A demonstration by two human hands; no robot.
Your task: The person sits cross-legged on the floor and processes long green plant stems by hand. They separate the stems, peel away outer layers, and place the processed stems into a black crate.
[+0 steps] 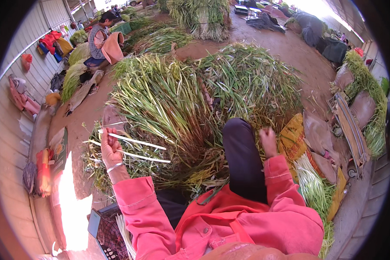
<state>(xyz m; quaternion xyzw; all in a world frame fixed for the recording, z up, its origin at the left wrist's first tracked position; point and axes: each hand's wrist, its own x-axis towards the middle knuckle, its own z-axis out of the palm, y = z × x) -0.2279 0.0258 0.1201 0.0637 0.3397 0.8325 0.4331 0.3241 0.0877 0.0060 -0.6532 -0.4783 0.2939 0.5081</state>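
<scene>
My left hand [111, 151], with a bracelet at the wrist, grips a few long white plant stalks [143, 143] that point to the right. Just beyond it lies a big heap of long green leafy stalks [162, 97], their brownish root ends towards my knees. My right hand [267, 138] is raised just right of my bent knee, fingers curled; whether anything thin is in it cannot be made out. A mound of loose green leaves [247, 78] lies ahead of that hand. Cleaned pale stalks with green ends [315, 185] lie on yellow sacking [292, 133] at my right.
A seated person [99, 42] works at the upper left beside more green bundles. A tall tied bundle [209, 22] stands ahead. At the right are a hand cart [351, 126] and stacked greens [377, 123]. A digital scale [95, 222] and white stalks [125, 234] are at my lower left.
</scene>
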